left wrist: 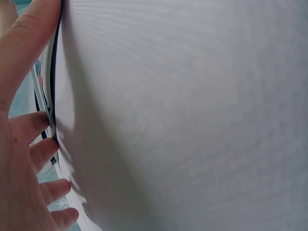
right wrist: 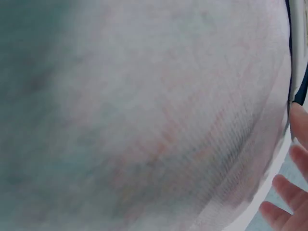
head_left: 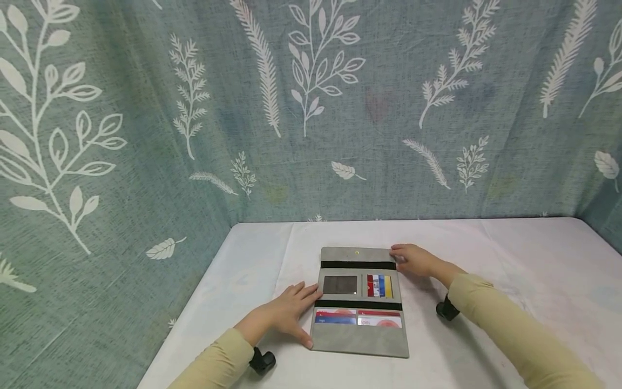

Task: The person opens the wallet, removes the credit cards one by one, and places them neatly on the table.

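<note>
A grey wallet [head_left: 359, 339] lies unfolded on the white-covered table, its inner side up. Black bands cross it at the two folds. In its middle panel are a dark window pocket [head_left: 340, 284] and several colourful cards [head_left: 379, 286]; more cards [head_left: 335, 316] sit in the lower slots. My left hand [head_left: 290, 310] rests at the wallet's left edge, thumb near the lower corner and fingers spread higher up. At the upper right edge, my right hand [head_left: 417, 260] touches the top flap with its fingertips. The wrist views show only the wallet's edge beside the fingers.
White cloth [head_left: 486, 302] covers the table. A green curtain [head_left: 311, 162] with white leaf prints hangs behind it and along the left side. Small black devices are worn at the left wrist [head_left: 262, 361] and right wrist [head_left: 446, 309].
</note>
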